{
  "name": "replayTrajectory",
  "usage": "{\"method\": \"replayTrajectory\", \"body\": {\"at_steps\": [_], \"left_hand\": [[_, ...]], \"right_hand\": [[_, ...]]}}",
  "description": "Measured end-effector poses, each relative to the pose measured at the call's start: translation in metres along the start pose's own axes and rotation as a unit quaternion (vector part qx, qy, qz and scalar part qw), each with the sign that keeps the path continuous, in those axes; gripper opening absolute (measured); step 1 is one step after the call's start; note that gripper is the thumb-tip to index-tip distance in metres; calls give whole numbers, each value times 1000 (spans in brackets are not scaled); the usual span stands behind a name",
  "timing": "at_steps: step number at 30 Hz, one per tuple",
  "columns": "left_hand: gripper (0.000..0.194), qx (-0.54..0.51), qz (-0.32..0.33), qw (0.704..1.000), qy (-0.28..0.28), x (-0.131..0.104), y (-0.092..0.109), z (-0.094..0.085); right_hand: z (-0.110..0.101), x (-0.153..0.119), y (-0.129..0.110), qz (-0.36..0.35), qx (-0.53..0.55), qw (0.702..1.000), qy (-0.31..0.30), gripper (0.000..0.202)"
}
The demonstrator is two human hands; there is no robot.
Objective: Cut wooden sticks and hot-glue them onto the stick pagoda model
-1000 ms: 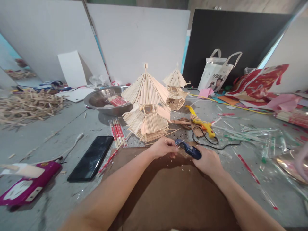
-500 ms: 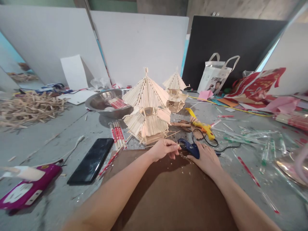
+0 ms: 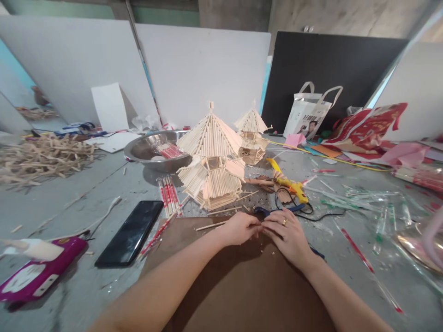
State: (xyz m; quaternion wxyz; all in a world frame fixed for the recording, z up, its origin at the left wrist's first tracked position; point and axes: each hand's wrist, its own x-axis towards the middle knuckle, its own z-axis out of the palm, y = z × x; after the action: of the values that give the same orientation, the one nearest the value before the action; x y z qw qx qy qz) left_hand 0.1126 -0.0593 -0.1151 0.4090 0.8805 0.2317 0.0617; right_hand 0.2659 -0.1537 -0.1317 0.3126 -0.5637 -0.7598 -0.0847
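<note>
My left hand [image 3: 242, 228] is closed, its fingertips pinched over the brown board [image 3: 249, 286]; what lies between them is too small to name. My right hand [image 3: 288, 235], with a ring on one finger, meets the left fingertips, its fingers pressed together on something hidden. A thin wooden stick [image 3: 210, 226] lies on the board's back edge beside my left hand. Just behind my right hand is a dark blue tool [image 3: 261, 211], partly covered. The larger stick pagoda [image 3: 216, 161] stands upright beyond the board.
A smaller pagoda [image 3: 252, 133] and a metal bowl [image 3: 141, 150] stand behind. To the left lie a black phone [image 3: 129, 234], a purple device [image 3: 44, 272] and a stick pile [image 3: 44, 154]. A yellow glue gun [image 3: 292, 186] and clear wrappers [image 3: 367, 198] are at right.
My right hand has left the blue tool and moved in against my left fingertips. A stick now shows by my left hand. The view has tilted slightly up.
</note>
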Motion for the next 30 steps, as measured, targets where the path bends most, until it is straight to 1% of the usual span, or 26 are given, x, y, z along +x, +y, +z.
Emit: {"method": "replayTrajectory", "body": {"at_steps": [4,6,9,14,18,22,24,26,28,30], "left_hand": [[33,14,10,1000,8,-1,4,-1],[33,-1,9,1000,19,-2,6,-1],[32,-44,-12,998,45,-2,9,1],[27,-134,-54,982,118,-1,11,5],[23,-219,-77,964,132,-1,15,10],[20,-268,-63,950,147,-3,21,11],[18,-282,-52,945,160,-3,25,5],[15,-285,-40,939,186,-4,31,-8],[14,-262,-28,939,221,-7,37,-26],[13,-269,-11,924,273,-13,44,-47]], "right_hand": [[0,1,-3,-2,11,1000,-1,10],[0,2,-4,7,16,1000,-4,9],[0,2,-4,29,29,999,2,10],[2,1,-5,67,43,995,54,12],[2,0,-9,85,56,991,92,10],[1,1,-13,67,67,988,121,8],[-2,1,-12,52,69,989,118,6],[-8,1,-8,53,63,990,115,10],[-16,1,-1,87,49,987,123,13],[-25,3,10,149,34,980,130,14]]}}
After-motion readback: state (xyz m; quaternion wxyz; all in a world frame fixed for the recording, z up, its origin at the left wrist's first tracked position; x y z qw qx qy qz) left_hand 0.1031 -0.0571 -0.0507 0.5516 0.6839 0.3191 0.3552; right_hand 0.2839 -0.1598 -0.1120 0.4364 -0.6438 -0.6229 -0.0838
